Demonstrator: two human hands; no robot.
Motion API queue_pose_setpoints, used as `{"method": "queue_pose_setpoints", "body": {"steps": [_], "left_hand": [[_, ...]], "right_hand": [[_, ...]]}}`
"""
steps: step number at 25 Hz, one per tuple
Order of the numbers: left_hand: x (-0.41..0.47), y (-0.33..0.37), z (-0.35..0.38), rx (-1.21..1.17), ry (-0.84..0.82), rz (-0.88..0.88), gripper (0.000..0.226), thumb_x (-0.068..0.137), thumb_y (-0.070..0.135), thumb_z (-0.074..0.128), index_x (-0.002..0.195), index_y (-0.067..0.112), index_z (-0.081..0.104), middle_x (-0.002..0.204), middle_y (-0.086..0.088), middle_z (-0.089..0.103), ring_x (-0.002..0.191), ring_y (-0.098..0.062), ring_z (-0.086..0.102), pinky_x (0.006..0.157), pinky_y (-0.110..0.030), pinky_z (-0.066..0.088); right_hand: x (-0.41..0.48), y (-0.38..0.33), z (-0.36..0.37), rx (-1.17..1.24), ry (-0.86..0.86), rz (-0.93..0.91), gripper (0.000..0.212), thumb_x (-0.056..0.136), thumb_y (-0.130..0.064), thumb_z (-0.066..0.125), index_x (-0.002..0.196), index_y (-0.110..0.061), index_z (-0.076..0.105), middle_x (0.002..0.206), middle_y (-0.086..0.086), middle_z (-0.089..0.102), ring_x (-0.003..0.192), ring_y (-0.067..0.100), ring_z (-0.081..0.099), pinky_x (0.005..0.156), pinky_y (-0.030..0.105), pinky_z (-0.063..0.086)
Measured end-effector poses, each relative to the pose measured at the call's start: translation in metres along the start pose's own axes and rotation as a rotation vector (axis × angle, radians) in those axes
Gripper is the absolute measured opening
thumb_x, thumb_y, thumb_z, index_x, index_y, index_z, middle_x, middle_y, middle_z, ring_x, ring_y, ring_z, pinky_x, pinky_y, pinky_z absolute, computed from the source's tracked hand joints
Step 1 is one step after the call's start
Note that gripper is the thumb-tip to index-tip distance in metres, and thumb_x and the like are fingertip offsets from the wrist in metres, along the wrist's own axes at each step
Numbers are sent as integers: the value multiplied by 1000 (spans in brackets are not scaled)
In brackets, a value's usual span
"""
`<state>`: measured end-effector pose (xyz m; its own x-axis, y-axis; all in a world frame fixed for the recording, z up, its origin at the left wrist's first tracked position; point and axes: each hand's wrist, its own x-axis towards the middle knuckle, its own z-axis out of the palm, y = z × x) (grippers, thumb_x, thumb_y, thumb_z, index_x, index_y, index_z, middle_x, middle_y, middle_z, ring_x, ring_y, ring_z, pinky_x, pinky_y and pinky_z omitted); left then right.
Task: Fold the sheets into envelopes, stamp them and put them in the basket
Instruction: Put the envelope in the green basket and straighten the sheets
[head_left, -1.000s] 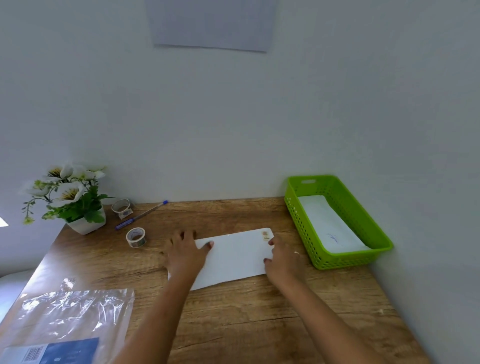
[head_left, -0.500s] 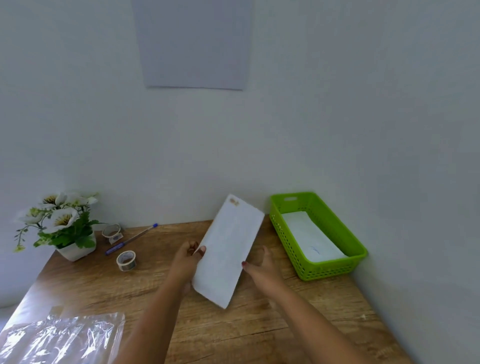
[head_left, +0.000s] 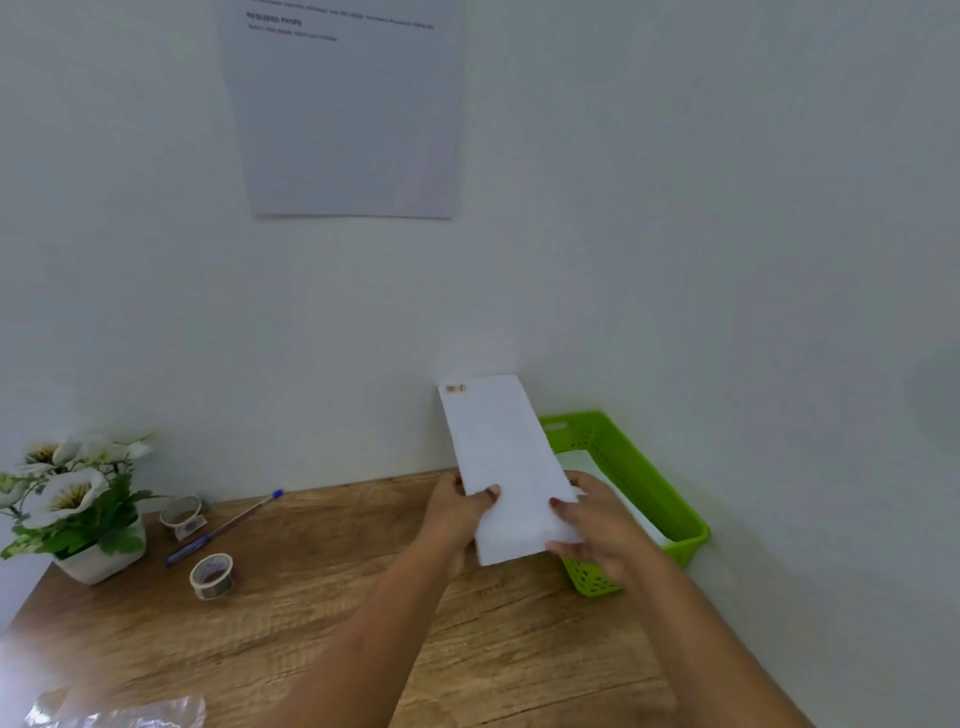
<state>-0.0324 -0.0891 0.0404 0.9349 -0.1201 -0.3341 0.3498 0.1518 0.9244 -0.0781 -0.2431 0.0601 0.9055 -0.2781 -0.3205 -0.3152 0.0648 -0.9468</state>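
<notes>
Nearest me, one crumpled bit of clear plastic (head_left: 119, 714) lies at the table's (head_left: 311, 623) left front edge. My two forearms reach out over the wood. My left hand (head_left: 457, 512) pinches the envelope's (head_left: 506, 467) lower left edge, thumb on the front, fingers behind. My right hand (head_left: 597, 525) grips the lower right edge, thumb on the front and fingers curled round the corner. So both hands have hold of the one envelope, which is up off the table, standing on end and leaning a little left, its bottom end just beside the basket's (head_left: 639, 483) near corner. It bears one stamp (head_left: 455, 388), in the top left corner.

To the left lie one tape roll (head_left: 211, 576), then one blue pen (head_left: 223, 527), then the other tape roll (head_left: 181, 512) by the wall. One flower pot (head_left: 78, 514) stands at the far left.

The one green basket sits against the right wall, partly behind the envelope and my right hand. One white paper (head_left: 582, 462) lies in it.

Farthest, one notice (head_left: 348, 114) hangs on the wall, its print too blurred to read.
</notes>
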Motion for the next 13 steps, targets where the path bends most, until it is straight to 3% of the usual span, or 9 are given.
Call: {"method": "queue_pose_setpoints", "body": {"steps": [5,7,9,11,13], "left_hand": [[6,1,68,214,-219,18,83,80,1,69,141,26,17,121,-14,55,105,-27,60,67,-38,57],[8,-9,89,314,-287,-59,73,80,3,70,136,26,29,124,-16,52,107,-29,58,74,-44,58],[5,-14,101,378,-325,-154,44,84,10,69,121,16,47,124,-16,51,96,-27,61,70,-39,58],[5,-16,104,544,-309,-123,36,86,21,67,118,10,54,117,-13,54,79,-22,59,56,-30,53],[9,-15,103,760,-272,1,39,87,31,65,120,12,59,116,-8,56,86,-23,61,59,-30,53]], "right_hand": [[8,-6,-70,-80,239,36,25,94,-5,52,119,-8,55,103,11,58,73,17,55,34,16,45],[7,-5,-91,-143,266,92,24,94,-2,51,118,-1,55,88,9,56,66,16,53,31,14,43],[9,-5,-103,-211,274,160,27,93,1,53,120,4,53,79,8,49,64,18,50,30,14,42],[18,-5,-106,-272,277,212,27,92,1,54,119,5,53,76,8,44,62,19,47,28,14,40],[29,-6,-105,-331,270,223,19,92,0,56,111,-2,54,75,9,43,58,20,46,27,14,40]]}}
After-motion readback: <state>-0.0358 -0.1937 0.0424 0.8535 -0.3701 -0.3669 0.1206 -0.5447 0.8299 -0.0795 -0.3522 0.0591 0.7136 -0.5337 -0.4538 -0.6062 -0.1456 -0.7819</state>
